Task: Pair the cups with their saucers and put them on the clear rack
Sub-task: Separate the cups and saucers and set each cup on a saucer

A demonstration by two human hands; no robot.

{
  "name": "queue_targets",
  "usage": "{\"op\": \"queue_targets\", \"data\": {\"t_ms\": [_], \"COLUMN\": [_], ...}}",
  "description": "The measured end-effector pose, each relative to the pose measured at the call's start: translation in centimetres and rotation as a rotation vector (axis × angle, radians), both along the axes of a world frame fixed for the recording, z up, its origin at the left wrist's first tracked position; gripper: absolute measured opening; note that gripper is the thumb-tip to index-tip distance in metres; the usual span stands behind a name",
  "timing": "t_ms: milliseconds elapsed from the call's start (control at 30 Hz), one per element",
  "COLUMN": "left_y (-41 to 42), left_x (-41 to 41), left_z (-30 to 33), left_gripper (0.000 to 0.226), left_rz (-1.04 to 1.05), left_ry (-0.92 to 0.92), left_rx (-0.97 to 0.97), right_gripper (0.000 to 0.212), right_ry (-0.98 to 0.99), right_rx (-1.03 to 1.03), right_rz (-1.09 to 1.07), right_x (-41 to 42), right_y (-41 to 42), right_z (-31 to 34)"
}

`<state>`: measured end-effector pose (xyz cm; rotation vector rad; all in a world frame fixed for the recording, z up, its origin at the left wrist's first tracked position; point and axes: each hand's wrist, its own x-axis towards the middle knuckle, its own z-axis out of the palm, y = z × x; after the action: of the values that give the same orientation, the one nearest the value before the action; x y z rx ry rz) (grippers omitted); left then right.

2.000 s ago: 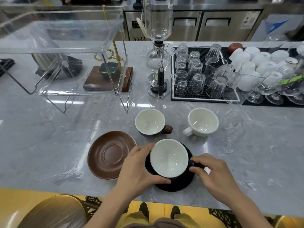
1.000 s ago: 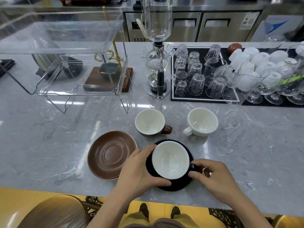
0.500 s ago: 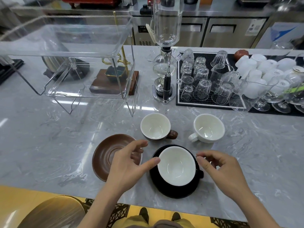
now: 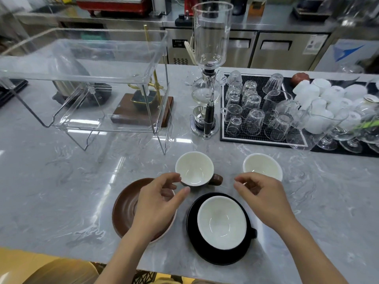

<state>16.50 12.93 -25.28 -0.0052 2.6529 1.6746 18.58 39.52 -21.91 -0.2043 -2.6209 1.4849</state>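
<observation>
Both hands have let go of the black cup [image 4: 222,221], now on its black saucer [image 4: 192,222] at lower centre. Left hand [image 4: 158,198] and right hand [image 4: 259,196] hover loosely curled, holding nothing. Next, seat the brown cup [image 4: 195,171] centrally on the brown saucer [image 4: 125,208], lower left.

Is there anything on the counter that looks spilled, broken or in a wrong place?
Nothing looks spilled or broken. One oddity: the white cup has no white saucer in view, while the black cup sits on its black saucer and the brown cup has the brown saucer beside it.
</observation>
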Motion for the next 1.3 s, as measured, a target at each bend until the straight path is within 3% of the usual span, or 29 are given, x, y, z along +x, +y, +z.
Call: {"op": "queue_targets", "data": {"t_ms": [233,400,500,767,1000,1300], "left_y": [0.0,0.6,1.0,1.5,1.8,0.0], "left_x": [-1.7,-2.8,-3.4,-4.4,-4.5,-3.7], "left_z": [0.2,0.4,0.4,0.5,0.8,3.0], "left_gripper": [0.049,0.041,0.034,0.032,0.029,0.028], "left_rz": [-0.007,0.028,0.049,0.044,0.094,0.214], "left_ry": [0.011,-0.021,-0.023,-0.065,-0.059,-0.040], "left_rx": [-0.021,0.041,0.079,0.176,0.217,0.414], "right_gripper": [0.010,0.018,0.008,0.008,0.009,0.007], "right_ry": [-0.047,-0.128,-0.185,-0.250,-0.209,-0.088], "right_rx": [0.190,0.315,0.346,0.373,0.362,0.312], "right_rz": [0.044,0.130,0.156,0.184,0.185,0.213], "right_x": [-2.5,-3.9,-4.7,-5.5,-5.4,-5.2], "right_y": [-1.3,-2.2,-2.6,-3.0,-3.4,-5.0], "right_z": [-0.3,-0.8,-1.1,-1.5,-1.4,1.2]}}
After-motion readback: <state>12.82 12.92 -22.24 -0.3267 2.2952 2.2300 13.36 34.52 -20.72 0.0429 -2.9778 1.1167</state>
